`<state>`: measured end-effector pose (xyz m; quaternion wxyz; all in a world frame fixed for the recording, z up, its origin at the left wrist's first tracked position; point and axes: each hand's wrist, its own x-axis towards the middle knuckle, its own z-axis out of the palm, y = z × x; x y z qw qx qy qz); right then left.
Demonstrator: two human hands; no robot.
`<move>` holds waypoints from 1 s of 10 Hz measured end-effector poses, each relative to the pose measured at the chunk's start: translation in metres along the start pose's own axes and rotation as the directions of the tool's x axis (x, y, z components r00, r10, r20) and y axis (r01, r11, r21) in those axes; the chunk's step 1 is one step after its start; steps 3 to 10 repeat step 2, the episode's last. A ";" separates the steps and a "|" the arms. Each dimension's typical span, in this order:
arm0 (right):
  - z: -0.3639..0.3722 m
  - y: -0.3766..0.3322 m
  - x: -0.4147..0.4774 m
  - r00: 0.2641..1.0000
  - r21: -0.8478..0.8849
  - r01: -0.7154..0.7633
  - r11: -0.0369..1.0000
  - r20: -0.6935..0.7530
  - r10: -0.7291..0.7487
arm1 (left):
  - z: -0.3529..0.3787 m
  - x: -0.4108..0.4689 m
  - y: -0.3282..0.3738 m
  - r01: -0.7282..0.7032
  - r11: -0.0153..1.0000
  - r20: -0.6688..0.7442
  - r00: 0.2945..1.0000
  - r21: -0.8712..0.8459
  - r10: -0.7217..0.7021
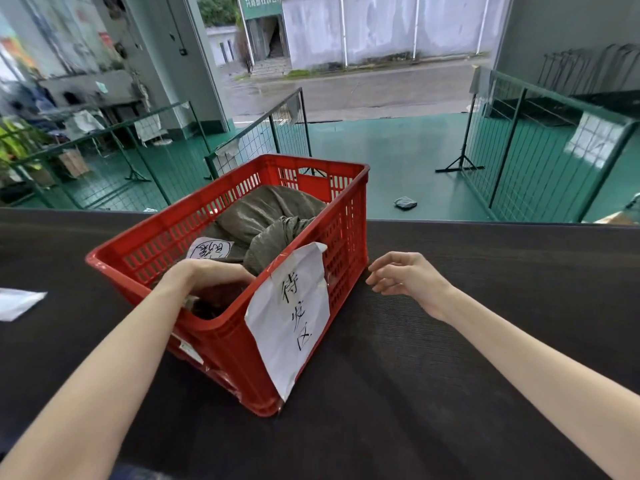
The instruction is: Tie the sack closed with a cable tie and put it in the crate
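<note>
sack (pixel 266 216) inside red crate (pixel 349 216)

Red crate (pixel 242 327) standing askew on the dark tabletop (pixel 450 393), olive sack (pixel 266 216) lying inside, neck bunched. White paper sign (pixel 294 317) taped over the near rim. Left hand (pixel 207 275) reaching into the crate's near corner, fingers hidden, perhaps on something dark. Right hand (pixel 408 275) hovering just beside the crate, loosely spread, holding nothing.
</note>
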<state>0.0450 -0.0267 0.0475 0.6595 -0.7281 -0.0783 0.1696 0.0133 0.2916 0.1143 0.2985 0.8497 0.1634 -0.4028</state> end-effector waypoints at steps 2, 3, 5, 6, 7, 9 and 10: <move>-0.011 0.000 -0.012 1.000 0.002 0.012 1.000 0.000 -0.012 | -0.017 -0.012 0.018 -0.222 0.959 -0.432 0.858 0.175 0.277; -0.011 0.000 -0.012 1.000 0.002 0.012 1.000 0.000 -0.012 | -0.017 -0.012 0.018 -0.222 0.959 -0.432 0.858 0.175 0.277; -0.011 0.000 -0.012 1.000 0.002 0.012 1.000 0.000 -0.012 | -0.017 -0.012 0.018 -0.222 0.959 -0.432 0.858 0.175 0.277; -0.011 0.000 -0.012 1.000 0.002 0.012 1.000 0.000 -0.012 | -0.017 -0.012 0.018 -0.222 0.959 -0.432 0.858 0.175 0.277; -0.011 0.000 -0.012 1.000 0.002 0.012 1.000 0.000 -0.012 | -0.017 -0.012 0.018 -0.222 0.959 -0.432 0.858 0.175 0.277; -0.011 0.000 -0.012 1.000 0.002 0.012 1.000 0.000 -0.012 | -0.017 -0.012 0.018 -0.222 0.959 -0.432 0.858 0.175 0.277; -0.011 0.000 -0.012 1.000 0.002 0.012 1.000 0.000 -0.012 | -0.017 -0.012 0.018 -0.222 0.959 -0.432 0.858 0.175 0.277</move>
